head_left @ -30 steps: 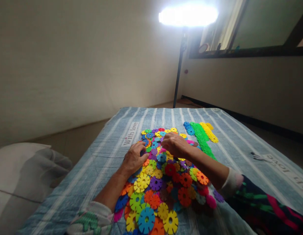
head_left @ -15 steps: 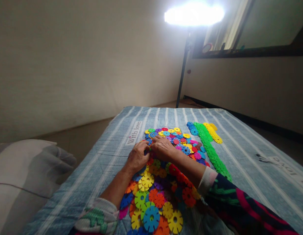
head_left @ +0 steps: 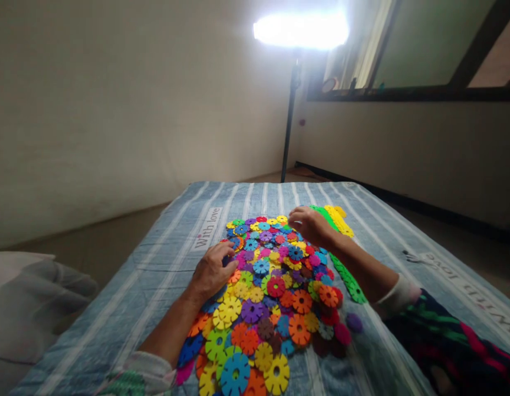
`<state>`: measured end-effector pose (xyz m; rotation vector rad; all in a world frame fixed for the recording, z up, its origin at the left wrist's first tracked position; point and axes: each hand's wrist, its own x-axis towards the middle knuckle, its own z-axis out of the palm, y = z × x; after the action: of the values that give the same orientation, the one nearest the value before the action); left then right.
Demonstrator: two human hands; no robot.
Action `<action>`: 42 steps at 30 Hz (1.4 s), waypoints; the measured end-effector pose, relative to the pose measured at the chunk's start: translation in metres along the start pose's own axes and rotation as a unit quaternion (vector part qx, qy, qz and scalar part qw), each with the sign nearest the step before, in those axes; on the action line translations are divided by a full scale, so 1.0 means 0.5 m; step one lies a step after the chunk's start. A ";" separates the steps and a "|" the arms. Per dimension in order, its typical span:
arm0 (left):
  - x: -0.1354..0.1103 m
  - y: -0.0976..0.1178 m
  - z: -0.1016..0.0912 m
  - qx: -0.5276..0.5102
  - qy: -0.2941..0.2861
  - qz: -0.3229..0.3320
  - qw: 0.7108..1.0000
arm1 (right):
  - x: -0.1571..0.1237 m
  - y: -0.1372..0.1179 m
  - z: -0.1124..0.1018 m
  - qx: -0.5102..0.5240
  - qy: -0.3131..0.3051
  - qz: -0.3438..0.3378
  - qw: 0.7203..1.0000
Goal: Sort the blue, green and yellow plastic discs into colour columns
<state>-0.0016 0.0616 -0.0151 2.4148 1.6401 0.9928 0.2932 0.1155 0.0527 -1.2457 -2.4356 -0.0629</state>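
Observation:
A broad pile of colourful plastic notched snowflake discs [head_left: 261,267] lies on the striped cloth. At its left edge rests my left hand [head_left: 213,268], thumb and fingers apart, touching discs beside a dark blue one; no grip on a disc shows. My right hand [head_left: 311,224] hovers over the far right edge of the pile, fingers loosely bent and apart with nothing visible in them. Beyond it, partly covered by my hand and forearm, is a long assembled strip of green discs [head_left: 349,279] with a yellow row of joined discs [head_left: 340,221] alongside.
The blue striped cloth [head_left: 168,236] covers a flat bed-like surface with printed lettering. A bright lamp on a black stand [head_left: 288,121] rises behind its far edge. Whitish sheer fabric [head_left: 32,302] lies at the left, and a window [head_left: 420,44] is at upper right.
My hands were together over the pile's far left part; now they are apart. The right hand has moved right, near the green strip. The view has shifted, uncovering more discs.

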 end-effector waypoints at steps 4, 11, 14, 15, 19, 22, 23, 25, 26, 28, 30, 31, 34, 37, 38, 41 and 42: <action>0.002 0.000 -0.001 0.003 0.000 0.000 1.000 | -0.063 0.145 -0.052 -0.065 -0.016 0.103 0.992; 0.005 0.001 -0.004 0.006 -0.010 0.000 1.000 | -0.136 0.257 -0.036 -0.095 -0.075 0.146 0.982; 0.006 0.001 -0.004 0.004 -0.016 -0.006 1.000 | -0.140 0.268 -0.019 -0.102 -0.094 0.141 0.980; 0.006 0.001 -0.003 0.004 -0.018 -0.008 1.000 | -0.140 0.270 -0.015 -0.105 -0.098 0.140 0.980; 0.005 -0.003 -0.001 0.001 -0.018 -0.009 1.000 | -0.136 0.272 -0.003 -0.122 -0.105 0.138 0.977; 0.006 -0.005 0.001 0.000 -0.016 -0.010 1.000 | -0.133 0.270 0.004 -0.132 -0.107 0.141 0.975; 0.006 -0.005 0.002 0.000 -0.016 -0.010 1.000 | -0.131 0.269 0.006 -0.135 -0.107 0.143 0.975; 0.006 -0.005 0.002 0.000 -0.017 -0.009 1.000 | -0.129 0.267 0.009 -0.136 -0.108 0.145 0.974; 0.006 -0.005 0.002 0.000 -0.017 -0.009 1.000 | -0.129 0.266 0.009 -0.135 -0.108 0.147 0.974; 0.006 -0.005 0.001 0.001 -0.017 -0.008 1.000 | -0.127 0.267 0.009 -0.132 -0.107 0.150 0.974; 0.005 -0.005 0.001 0.001 -0.016 -0.007 1.000 | -0.127 0.269 0.007 -0.128 -0.105 0.157 0.974; 0.005 -0.005 0.000 0.001 -0.015 -0.007 1.000 | -0.127 0.270 0.005 -0.127 -0.104 0.161 0.973; 0.004 -0.004 -0.001 0.000 -0.015 -0.006 1.000 | -0.132 0.271 -0.001 -0.125 -0.096 0.173 0.972; 0.004 -0.003 -0.001 0.001 -0.016 -0.010 1.000 | -0.139 0.266 -0.007 -0.123 -0.085 0.178 0.973; 0.004 -0.002 0.000 0.002 -0.017 -0.011 1.000 | -0.141 0.261 -0.009 -0.121 -0.082 0.177 0.973; 0.004 0.000 0.001 0.004 -0.016 -0.015 1.000 | -0.143 0.237 -0.017 -0.114 -0.075 0.162 0.977; 0.004 0.001 0.001 0.005 -0.014 -0.015 1.000 | -0.143 0.225 -0.020 -0.111 -0.073 0.155 0.979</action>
<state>-0.0004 0.0636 -0.0144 2.3918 1.6718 0.9427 0.4222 0.1262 0.0195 -1.7749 -2.3720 -0.1650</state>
